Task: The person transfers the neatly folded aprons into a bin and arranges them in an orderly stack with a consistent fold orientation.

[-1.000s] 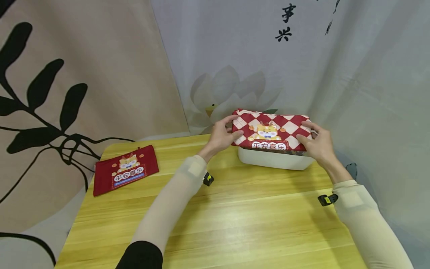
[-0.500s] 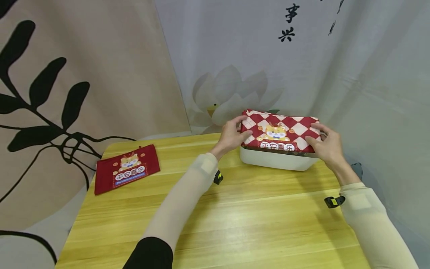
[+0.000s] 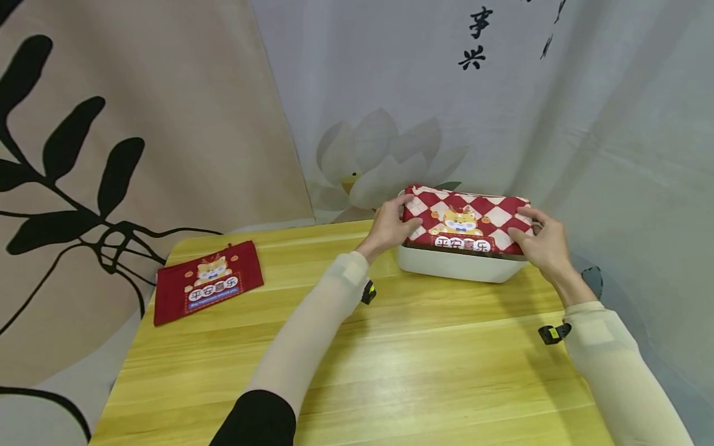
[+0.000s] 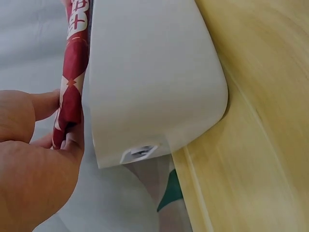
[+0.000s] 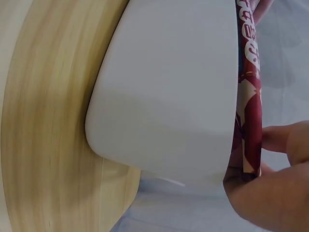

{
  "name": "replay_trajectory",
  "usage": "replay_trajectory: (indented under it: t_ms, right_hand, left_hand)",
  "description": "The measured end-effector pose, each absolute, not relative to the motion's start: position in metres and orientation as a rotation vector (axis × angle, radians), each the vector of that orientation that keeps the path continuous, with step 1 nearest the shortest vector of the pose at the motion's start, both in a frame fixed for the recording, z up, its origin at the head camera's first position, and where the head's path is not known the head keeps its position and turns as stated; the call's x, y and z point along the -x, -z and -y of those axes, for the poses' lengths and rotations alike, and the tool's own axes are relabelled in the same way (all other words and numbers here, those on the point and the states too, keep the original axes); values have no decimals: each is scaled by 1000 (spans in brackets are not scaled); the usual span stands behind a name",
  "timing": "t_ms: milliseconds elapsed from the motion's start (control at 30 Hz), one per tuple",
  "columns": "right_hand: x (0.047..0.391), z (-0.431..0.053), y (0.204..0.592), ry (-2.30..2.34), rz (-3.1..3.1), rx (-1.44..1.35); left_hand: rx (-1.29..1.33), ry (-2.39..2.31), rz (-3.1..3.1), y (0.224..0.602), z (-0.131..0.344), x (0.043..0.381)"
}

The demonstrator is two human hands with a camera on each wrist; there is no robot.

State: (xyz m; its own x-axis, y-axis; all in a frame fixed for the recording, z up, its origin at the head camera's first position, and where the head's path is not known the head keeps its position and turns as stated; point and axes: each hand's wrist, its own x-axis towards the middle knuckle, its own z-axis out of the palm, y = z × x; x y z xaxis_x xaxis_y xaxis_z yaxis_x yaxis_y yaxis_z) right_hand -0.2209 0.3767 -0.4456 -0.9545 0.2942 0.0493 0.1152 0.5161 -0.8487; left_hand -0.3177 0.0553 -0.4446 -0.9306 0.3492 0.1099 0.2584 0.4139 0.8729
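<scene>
A red-and-white checkered fabric pouch with a cartoon animal and Chinese characters lies flat over the mouth of a white plastic bin. My left hand pinches the pouch's left end between thumb and fingers. At the opposite end, my right hand grips it the same way. In the left wrist view, the folded pouch edge runs close along the bin's rim. The right wrist view has the pouch right at the rim too, with fingertips curled under its corner. Most of the bin's inside is hidden beneath the pouch.
A plain dark red pouch with a similar print lies on the left of the wooden table. Behind the table's back edge hangs a printed curtain. The bin stands near the back right, close to the curtain.
Both hands have carried the checkered pouch to the right and slightly lower, so it now sits more squarely over the bin. The dark red pouch has stayed in place.
</scene>
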Motion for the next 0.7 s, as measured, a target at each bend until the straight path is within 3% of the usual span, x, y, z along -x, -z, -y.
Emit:
replay_trajectory:
  t_ms: [700]
  right_hand:
    - [235, -381, 456, -1323, 2611, 367]
  left_hand:
    - [-508, -1424, -2644, 447, -63, 328]
